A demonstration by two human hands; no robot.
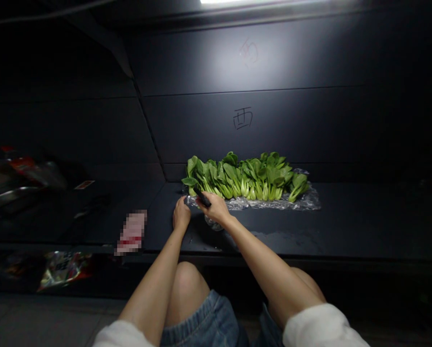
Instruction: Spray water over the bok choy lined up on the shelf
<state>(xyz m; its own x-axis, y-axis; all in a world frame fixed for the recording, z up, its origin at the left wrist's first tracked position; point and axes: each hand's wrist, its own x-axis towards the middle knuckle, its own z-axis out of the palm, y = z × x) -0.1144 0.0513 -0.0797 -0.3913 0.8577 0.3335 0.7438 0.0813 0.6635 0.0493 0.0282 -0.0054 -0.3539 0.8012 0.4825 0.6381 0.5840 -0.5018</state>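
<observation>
A row of several bok choy (244, 178) lies on crumpled clear plastic film (284, 202) on a dark table (291, 231). My right hand (216, 208) is shut on a black handled tool (202, 196), probably a knife, though its blade is hidden. The tool's tip points up and left, toward the leftmost stems. My left hand (181, 214) rests on the table at the film's near left edge, with its fingers close together. It seems to hold nothing, though its fingertips are partly hidden.
A dark wall with faint marks rises behind the greens. A pixelated red-and-white packet (131, 232) lies left of my hands. A metal tray (9, 197) and a shiny bag (64, 270) sit in the dim left area. A wet patch marks the table.
</observation>
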